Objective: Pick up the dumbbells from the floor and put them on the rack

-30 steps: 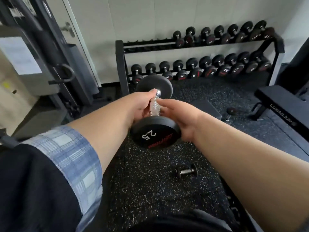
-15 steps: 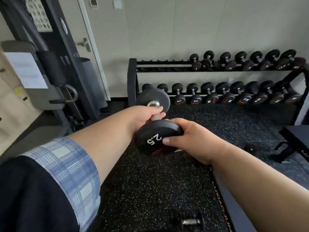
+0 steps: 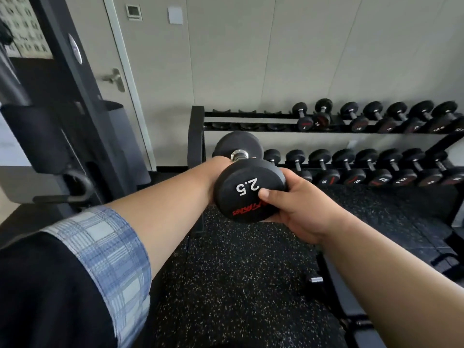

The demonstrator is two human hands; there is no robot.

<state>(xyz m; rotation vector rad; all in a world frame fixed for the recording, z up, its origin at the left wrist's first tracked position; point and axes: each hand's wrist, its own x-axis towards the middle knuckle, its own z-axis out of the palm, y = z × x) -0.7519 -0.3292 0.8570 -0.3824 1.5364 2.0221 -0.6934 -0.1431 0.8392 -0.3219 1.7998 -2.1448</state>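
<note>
I've brought the 2.5 dumbbell [image 3: 247, 189] nearer the rack [image 3: 198, 136]; left hand [image 3: 216, 172] grip wraps its handle, right hand [image 3: 298, 209] grip cups the "2.5" head.

door w/ handle [image 3: 114, 79], wall switch [image 3: 175, 15], speckled floor [image 3: 238, 285]

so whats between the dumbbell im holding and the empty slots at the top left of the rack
Nothing, in the head view: only open air separates the 2.5 dumbbell, held in both hands, from the rack's empty upper-left cradles, with speckled floor below.
</note>
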